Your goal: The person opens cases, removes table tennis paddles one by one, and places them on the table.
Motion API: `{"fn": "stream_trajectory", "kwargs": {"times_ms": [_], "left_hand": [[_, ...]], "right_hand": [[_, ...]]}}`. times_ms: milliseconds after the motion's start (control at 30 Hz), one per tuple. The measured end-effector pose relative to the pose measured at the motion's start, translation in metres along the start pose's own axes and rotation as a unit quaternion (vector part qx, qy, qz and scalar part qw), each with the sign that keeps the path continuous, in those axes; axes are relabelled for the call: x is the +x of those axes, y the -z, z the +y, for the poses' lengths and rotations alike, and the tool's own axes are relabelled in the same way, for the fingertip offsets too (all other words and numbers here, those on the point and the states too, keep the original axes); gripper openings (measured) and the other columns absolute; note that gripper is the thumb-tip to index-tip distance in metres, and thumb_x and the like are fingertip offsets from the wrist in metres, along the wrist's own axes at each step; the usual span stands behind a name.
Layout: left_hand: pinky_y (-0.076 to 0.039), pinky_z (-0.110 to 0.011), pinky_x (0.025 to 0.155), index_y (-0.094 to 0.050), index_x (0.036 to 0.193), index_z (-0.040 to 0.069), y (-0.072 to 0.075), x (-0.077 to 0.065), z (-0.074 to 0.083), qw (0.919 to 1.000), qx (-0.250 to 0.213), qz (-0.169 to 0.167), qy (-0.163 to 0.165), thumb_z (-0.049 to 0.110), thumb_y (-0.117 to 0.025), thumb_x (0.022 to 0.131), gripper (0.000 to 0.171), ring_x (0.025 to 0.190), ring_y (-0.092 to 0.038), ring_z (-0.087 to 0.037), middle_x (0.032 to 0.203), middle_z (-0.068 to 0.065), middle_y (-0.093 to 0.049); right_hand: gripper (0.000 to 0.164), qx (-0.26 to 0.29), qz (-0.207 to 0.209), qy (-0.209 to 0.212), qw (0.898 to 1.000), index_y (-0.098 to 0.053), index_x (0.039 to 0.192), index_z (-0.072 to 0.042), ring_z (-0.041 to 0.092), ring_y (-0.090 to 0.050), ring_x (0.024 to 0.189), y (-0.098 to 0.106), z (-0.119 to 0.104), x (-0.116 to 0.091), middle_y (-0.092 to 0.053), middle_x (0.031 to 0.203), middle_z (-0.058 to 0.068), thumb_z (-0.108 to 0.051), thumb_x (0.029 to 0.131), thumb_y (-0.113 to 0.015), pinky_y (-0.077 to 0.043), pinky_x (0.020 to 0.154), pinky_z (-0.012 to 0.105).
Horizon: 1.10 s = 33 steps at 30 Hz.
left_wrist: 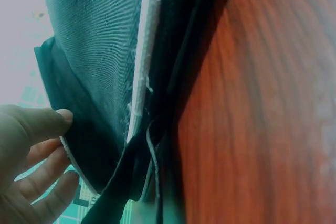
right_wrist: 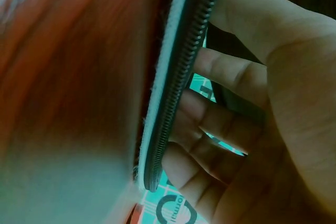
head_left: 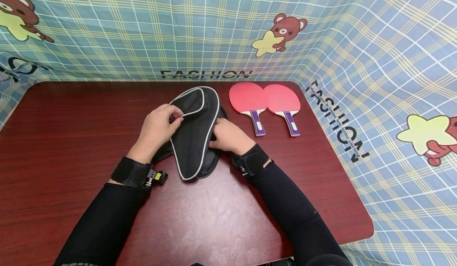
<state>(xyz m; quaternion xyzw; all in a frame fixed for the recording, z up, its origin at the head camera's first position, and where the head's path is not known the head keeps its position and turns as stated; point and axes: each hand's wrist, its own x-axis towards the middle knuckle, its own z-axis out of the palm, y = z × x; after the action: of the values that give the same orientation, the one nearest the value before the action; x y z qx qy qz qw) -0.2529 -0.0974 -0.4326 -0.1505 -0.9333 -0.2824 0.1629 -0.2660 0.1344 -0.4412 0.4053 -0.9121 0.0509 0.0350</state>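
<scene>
A black table tennis bat case (head_left: pixel 194 139) with white piping is held above the middle of the table, its narrow end toward me. My left hand (head_left: pixel 160 125) pinches the white-edged flap (head_left: pixel 191 101) near its upper left; in the left wrist view, thumb and fingers (left_wrist: pixel 44 174) grip that dark cloth edge. My right hand (head_left: pixel 232 136) holds the case by its right side, fingertips partly hidden. In the right wrist view a zip (right_wrist: pixel 184 72) runs along the edge beside curled fingers (right_wrist: pixel 223 124). More black fabric (head_left: pixel 210 164) shows underneath.
Two red table tennis bats (head_left: pixel 248 96) (head_left: pixel 283 98) with purple handles lie at the back right of the dark red table (head_left: pixel 71 147). Checked cloth (head_left: pixel 143 31) with bear prints hangs behind the table and along its right side.
</scene>
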Motion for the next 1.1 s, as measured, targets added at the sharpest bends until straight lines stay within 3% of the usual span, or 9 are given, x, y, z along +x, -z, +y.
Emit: {"fn": "stream_trajectory", "kwargs": {"times_ms": [167, 433, 767, 1100], "left_hand": [[-0.040, -0.036, 0.065, -0.062, 0.089, 0.020, -0.001, 0.002, 0.003, 0.9999, 0.005, -0.014, 0.006, 0.025, -0.063, 0.082, 0.008, 0.074, -0.050, -0.015, 0.085, 0.003, -0.052], [-0.040, -0.037, 0.064, -0.062, 0.089, 0.020, 0.000, 0.003, 0.005, 0.9998, 0.010, -0.018, 0.009, 0.025, -0.063, 0.082, 0.008, 0.073, -0.050, -0.015, 0.085, 0.003, -0.053], [-0.040, -0.036, 0.064, -0.063, 0.088, 0.021, -0.004, 0.003, 0.004, 0.9996, 0.009, -0.025, 0.009, 0.026, -0.064, 0.081, 0.008, 0.073, -0.051, -0.013, 0.085, 0.005, -0.054], [-0.040, -0.035, 0.064, -0.063, 0.087, 0.022, -0.008, 0.004, 0.003, 0.9994, 0.014, -0.030, 0.005, 0.026, -0.064, 0.081, 0.007, 0.072, -0.050, -0.012, 0.083, 0.007, -0.053]], "right_hand": [[0.035, 0.015, 0.018, 0.010, 1.000, -0.065, 0.101, -0.026, 0.014, -0.050, 0.098, 0.000, 0.001, -0.001, -0.061, 0.091, -0.008, -0.046, 0.072, -0.064, -0.029, 0.093, 0.029], [0.043, 0.014, 0.002, -0.014, 1.000, -0.062, 0.108, -0.022, 0.019, -0.046, 0.100, 0.003, 0.004, -0.004, -0.058, 0.100, 0.000, -0.046, 0.072, -0.065, -0.029, 0.092, 0.034], [0.039, 0.005, -0.039, -0.069, 0.997, -0.063, 0.104, -0.025, 0.019, -0.043, 0.092, 0.003, 0.011, -0.009, -0.049, 0.106, 0.002, -0.046, 0.071, -0.065, -0.035, 0.081, 0.033], [0.038, 0.006, -0.054, -0.082, 0.995, -0.064, 0.102, -0.024, 0.019, -0.042, 0.093, 0.007, 0.014, -0.012, -0.047, 0.106, 0.003, -0.048, 0.072, -0.062, -0.034, 0.082, 0.034]]}}
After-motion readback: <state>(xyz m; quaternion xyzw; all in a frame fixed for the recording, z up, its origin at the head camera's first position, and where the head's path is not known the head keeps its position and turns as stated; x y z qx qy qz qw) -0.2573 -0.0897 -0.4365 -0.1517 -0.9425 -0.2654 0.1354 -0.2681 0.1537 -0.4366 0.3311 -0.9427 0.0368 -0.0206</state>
